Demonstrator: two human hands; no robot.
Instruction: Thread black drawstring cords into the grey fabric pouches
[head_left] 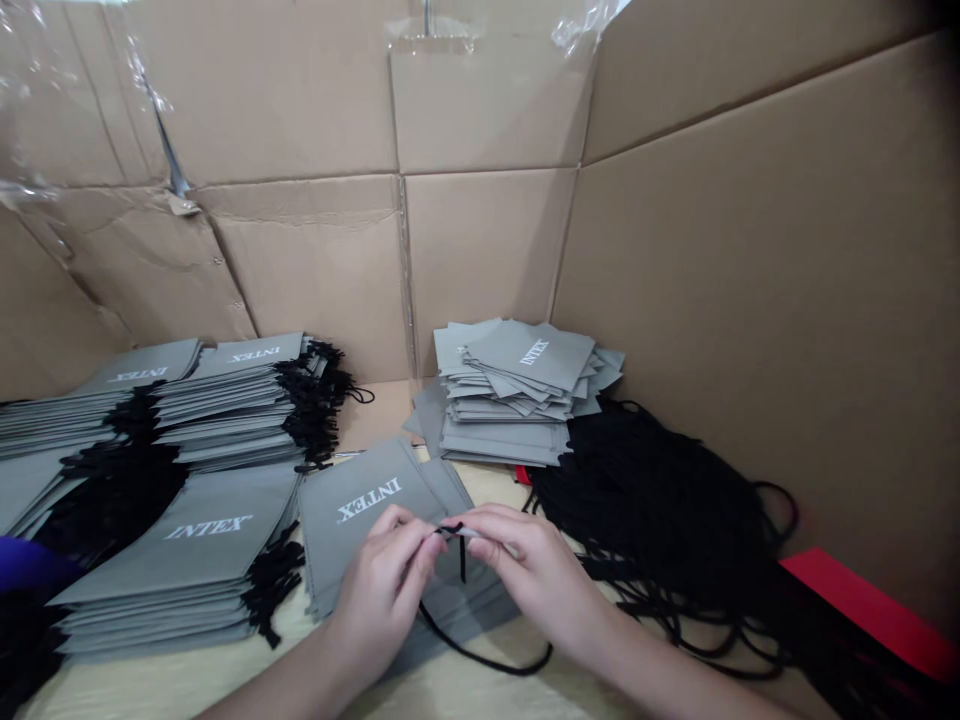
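Fingertips meeting over the worktable, my left hand and my right hand both pinch a black cord. One short end hangs between them, and a longer loop droops below. Something thin and greyish shows at my right fingertips, too small to name. Just beyond my left hand lies a grey fabric pouch printed INTEX, on top of other grey pouches. Part of this pile is hidden behind my hands.
Stacks of grey pouches with black cords stand at left. A stack without visible cords is at the back, beside a heap of loose black cords. Cardboard walls close off the back and right. A red strip lies at right.
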